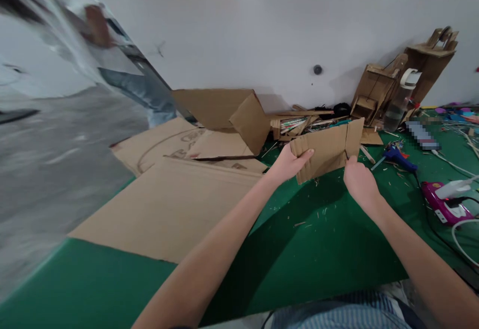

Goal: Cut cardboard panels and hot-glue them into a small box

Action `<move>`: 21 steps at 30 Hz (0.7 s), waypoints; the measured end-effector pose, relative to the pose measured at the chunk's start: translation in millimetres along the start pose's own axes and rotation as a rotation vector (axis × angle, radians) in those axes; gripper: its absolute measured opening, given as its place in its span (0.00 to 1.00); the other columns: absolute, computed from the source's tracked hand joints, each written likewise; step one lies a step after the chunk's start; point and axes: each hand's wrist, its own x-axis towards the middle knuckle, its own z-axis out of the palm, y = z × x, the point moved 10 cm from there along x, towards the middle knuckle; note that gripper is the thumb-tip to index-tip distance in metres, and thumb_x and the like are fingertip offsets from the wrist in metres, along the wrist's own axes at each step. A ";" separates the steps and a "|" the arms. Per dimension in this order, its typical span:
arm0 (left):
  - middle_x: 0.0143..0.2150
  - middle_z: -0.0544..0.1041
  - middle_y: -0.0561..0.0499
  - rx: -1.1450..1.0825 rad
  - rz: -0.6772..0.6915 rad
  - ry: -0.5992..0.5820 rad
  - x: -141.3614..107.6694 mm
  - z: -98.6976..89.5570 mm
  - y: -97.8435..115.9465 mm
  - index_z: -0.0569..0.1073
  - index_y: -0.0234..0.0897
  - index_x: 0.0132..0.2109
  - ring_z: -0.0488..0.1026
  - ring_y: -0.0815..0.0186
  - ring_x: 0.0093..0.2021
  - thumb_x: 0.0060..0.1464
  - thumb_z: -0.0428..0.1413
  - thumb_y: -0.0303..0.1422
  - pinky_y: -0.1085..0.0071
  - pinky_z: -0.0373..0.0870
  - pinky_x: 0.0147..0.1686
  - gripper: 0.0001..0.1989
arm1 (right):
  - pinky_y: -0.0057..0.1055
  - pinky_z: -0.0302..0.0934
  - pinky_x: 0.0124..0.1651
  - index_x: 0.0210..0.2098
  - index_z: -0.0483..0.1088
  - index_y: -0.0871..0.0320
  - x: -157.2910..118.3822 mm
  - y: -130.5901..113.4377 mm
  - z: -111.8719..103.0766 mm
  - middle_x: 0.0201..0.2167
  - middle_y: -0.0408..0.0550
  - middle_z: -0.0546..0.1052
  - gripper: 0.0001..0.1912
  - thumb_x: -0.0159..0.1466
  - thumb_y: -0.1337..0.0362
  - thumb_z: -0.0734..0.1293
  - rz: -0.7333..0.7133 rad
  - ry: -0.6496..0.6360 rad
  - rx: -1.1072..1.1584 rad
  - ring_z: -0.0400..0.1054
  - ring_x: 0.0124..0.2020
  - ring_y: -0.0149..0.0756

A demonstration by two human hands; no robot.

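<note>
A piece of corrugated cardboard is raised on a slant above the green table. My left hand grips its left edge, thumb on the near face. Close to its lower right part, my right hand is closed around a thin dark-tipped tool, mostly hidden in the fingers. The tip touches the cardboard at the lower end of a dark, upright line, which looks like a cut or crease. Left of my arms lies a large flat cardboard sheet, with an opened cardboard box behind it.
A blue glue gun, a phone and a pink power strip with cables lie at right. A clear bottle stands by wooden constructions against the white wall. Scraps litter the green table. Another person is at left.
</note>
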 end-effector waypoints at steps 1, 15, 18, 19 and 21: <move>0.49 0.79 0.41 0.008 0.013 0.005 0.5 -3.6 3.4 0.73 0.33 0.48 0.76 0.55 0.50 0.54 0.56 0.40 0.58 0.72 0.54 0.18 | 0.31 0.66 0.29 0.43 0.62 0.66 1.8 -1.4 -0.8 0.34 0.62 0.78 0.13 0.70 0.71 0.48 -0.002 -0.004 0.019 0.78 0.33 0.45; 0.48 0.80 0.41 0.150 -0.003 0.275 -32.8 -68.8 -16.3 0.75 0.32 0.46 0.76 0.54 0.50 0.53 0.57 0.44 0.56 0.71 0.55 0.21 | 0.37 0.69 0.37 0.46 0.62 0.66 23.0 -64.1 7.8 0.38 0.66 0.78 0.13 0.67 0.76 0.51 -0.178 -0.036 0.085 0.78 0.38 0.47; 0.47 0.80 0.42 0.166 -0.017 0.302 -36.9 -68.6 -22.1 0.76 0.33 0.45 0.76 0.54 0.50 0.53 0.57 0.44 0.56 0.71 0.55 0.19 | 0.37 0.70 0.38 0.47 0.62 0.67 19.6 -64.5 12.3 0.37 0.66 0.78 0.13 0.67 0.77 0.52 -0.192 -0.028 0.052 0.78 0.38 0.47; 0.48 0.80 0.42 0.170 -0.016 0.311 -37.3 -68.8 -22.5 0.76 0.33 0.45 0.76 0.54 0.50 0.53 0.57 0.43 0.56 0.71 0.55 0.19 | 0.36 0.70 0.38 0.47 0.62 0.67 18.0 -64.2 13.8 0.37 0.66 0.78 0.13 0.67 0.77 0.52 -0.196 -0.023 0.033 0.78 0.38 0.47; 0.48 0.80 0.42 0.176 -0.011 0.331 -37.4 -69.9 -22.3 0.76 0.33 0.46 0.76 0.54 0.51 0.53 0.57 0.43 0.56 0.71 0.56 0.19 | 0.35 0.70 0.37 0.46 0.62 0.67 14.6 -63.6 17.4 0.36 0.65 0.79 0.12 0.67 0.76 0.52 -0.207 -0.016 -0.004 0.78 0.38 0.45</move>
